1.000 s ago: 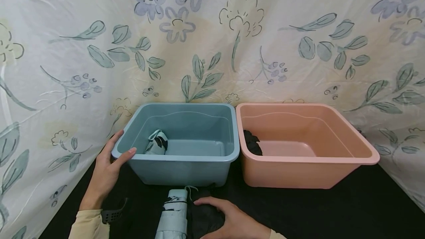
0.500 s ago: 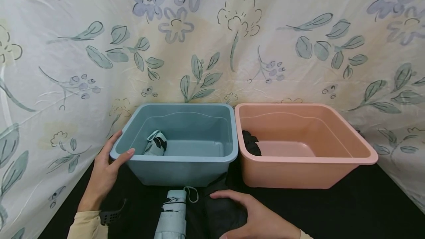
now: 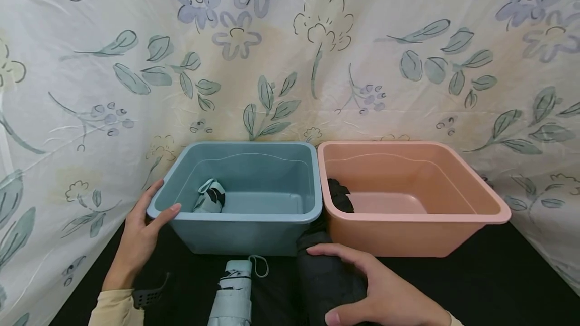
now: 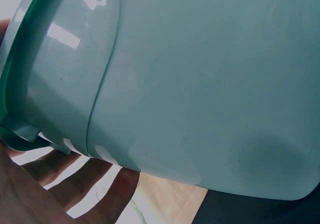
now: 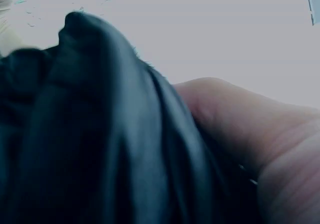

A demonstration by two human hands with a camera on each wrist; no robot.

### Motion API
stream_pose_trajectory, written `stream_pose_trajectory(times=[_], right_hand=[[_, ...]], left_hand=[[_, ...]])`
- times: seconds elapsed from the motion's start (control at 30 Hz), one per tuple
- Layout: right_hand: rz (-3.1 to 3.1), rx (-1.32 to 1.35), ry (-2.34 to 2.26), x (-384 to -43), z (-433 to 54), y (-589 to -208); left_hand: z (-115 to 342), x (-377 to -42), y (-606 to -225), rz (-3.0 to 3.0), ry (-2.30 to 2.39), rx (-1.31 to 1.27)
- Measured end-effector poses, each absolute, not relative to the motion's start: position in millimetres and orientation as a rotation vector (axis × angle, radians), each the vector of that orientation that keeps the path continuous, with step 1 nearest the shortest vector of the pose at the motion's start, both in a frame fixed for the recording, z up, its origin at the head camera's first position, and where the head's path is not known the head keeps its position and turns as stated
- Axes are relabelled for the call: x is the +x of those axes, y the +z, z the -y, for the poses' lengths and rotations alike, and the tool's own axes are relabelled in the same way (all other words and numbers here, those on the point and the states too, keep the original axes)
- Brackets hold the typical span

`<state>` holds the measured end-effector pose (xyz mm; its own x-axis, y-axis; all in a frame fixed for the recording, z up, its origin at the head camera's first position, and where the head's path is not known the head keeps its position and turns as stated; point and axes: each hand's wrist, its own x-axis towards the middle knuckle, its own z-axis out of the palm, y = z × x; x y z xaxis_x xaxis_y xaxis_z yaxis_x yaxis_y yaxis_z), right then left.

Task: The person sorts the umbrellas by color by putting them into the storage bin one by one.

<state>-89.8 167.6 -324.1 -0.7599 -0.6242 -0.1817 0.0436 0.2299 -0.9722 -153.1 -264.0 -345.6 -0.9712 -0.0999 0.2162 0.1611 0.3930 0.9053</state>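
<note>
Black umbrella (image 3: pixel 328 275) lies in the grip of the right hand (image 3: pixel 385 291), thumb and fingers spread around it, in front of two bins. The left hand (image 3: pixel 138 240) holds the near-left corner of the blue bin (image 3: pixel 244 217). Between the hands lies a pale blue umbrella (image 3: pixel 231 293); beyond the right hand stands a pink bin (image 3: pixel 408 235).

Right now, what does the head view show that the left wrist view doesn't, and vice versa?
Head view only: the peach bin, the light-blue roll, and the right hand gripping the black bundle.
Left wrist view only: lower fingers of the left hand, spread side by side.
Both: the left hand, the blue bin it touches, and the dark surface.
</note>
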Motion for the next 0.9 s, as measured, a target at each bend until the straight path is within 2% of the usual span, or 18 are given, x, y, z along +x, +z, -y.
stream_pose_trajectory(times=[0.2, 0.33, 0.47, 0.7, 0.9], right_hand=[[-2.020, -0.434, -1.568, -82, -183, -307], [-2.126, -0.491, -1.573, -82, -197, -300], [-2.147, -0.545, -1.646, -84, -211, -297], [-2.006, -0.440, -1.833, -84, -224, -296], [-2.215, -0.433, -1.817, -84, -230, -295]], left_hand=[[264, -153, -346, 2.422, -1.603, -0.044], [264, -153, -345, 2.422, -1.602, -0.042], [264, -154, -344, 2.421, -1.604, -0.043], [265, -153, -344, 2.420, -1.603, -0.039], [265, -153, -345, 2.419, -1.604, -0.048]])
